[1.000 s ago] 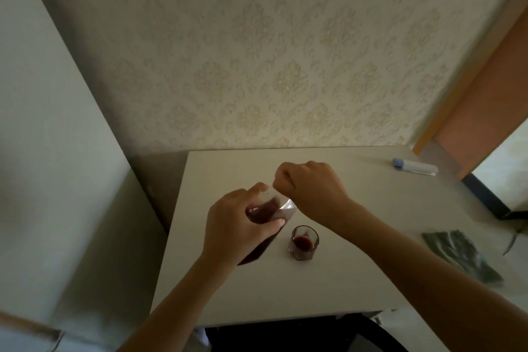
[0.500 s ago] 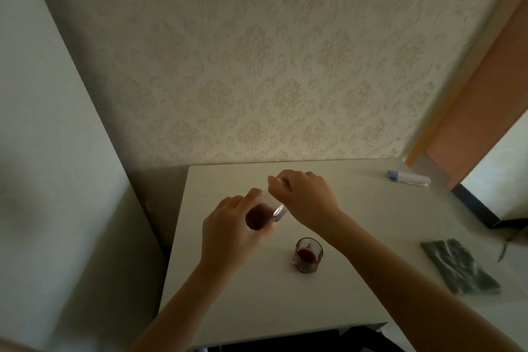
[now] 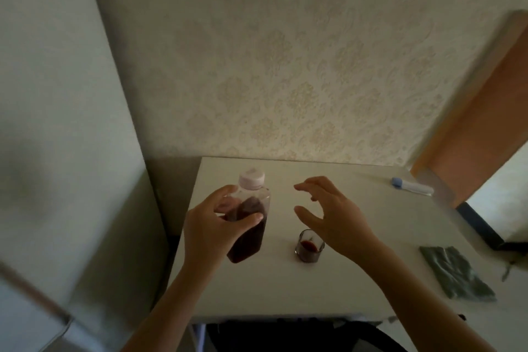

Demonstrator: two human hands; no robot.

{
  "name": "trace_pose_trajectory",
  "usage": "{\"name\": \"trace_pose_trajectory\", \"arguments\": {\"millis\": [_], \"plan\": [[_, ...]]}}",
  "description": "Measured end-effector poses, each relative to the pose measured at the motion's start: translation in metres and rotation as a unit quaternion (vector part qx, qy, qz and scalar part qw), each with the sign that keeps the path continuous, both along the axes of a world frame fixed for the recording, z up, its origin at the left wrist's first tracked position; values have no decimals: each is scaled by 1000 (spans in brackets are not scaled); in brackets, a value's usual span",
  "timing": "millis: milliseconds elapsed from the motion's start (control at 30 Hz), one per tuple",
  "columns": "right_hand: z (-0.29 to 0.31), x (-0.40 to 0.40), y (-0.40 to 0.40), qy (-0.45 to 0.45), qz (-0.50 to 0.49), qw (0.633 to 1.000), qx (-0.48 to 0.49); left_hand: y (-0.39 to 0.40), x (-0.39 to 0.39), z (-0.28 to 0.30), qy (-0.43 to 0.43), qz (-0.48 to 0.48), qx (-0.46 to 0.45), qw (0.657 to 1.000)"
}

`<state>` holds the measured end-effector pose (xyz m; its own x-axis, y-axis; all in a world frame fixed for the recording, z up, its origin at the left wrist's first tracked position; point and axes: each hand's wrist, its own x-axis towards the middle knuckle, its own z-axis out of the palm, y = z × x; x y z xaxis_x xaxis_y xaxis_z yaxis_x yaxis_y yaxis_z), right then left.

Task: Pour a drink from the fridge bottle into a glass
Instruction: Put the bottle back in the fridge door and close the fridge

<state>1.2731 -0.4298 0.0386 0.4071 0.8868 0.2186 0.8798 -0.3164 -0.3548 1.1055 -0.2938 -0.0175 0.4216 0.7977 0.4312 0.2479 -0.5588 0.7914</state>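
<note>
A clear plastic bottle [image 3: 249, 226] of dark red drink, with a pale cap [image 3: 252, 178] on its neck, is held nearly upright over the left part of the white table [image 3: 285, 288]. My left hand [image 3: 211, 226] grips its body. To its right a small glass [image 3: 309, 246] stands on the table with dark red drink in the bottom. My right hand [image 3: 334, 214] hovers just above and behind the glass, fingers spread, holding nothing.
A white tube with a blue cap [image 3: 411, 186] lies at the table's far right. A grey-green folded cloth [image 3: 454, 274] lies at the right edge. A pale wall or fridge side [image 3: 57, 123] stands close on the left, patterned wallpaper behind, an orange door frame [image 3: 480, 111] at right.
My right hand was on the bottle's top; it has let go and moved right, now open. The bottle has been raised upright, with the cap now showing on it.
</note>
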Motion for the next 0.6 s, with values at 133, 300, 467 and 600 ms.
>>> {"name": "trace_pose_trajectory", "arguments": {"millis": [133, 300, 467, 600], "plan": [[-4, -18, -18, -23, 70, 997, -39, -26, -47, 5, 11, 56, -4, 998], [-8, -58, -44, -6, 178, 983, -54, -89, -118, 13, 9, 149, 18, 989], [-24, -113, -58, 27, 260, 964, -48, -153, -198, 7, 37, 217, 0, 975], [-26, -175, -59, 44, 337, 939, -57, -193, -271, 4, 37, 312, -43, 948]]}}
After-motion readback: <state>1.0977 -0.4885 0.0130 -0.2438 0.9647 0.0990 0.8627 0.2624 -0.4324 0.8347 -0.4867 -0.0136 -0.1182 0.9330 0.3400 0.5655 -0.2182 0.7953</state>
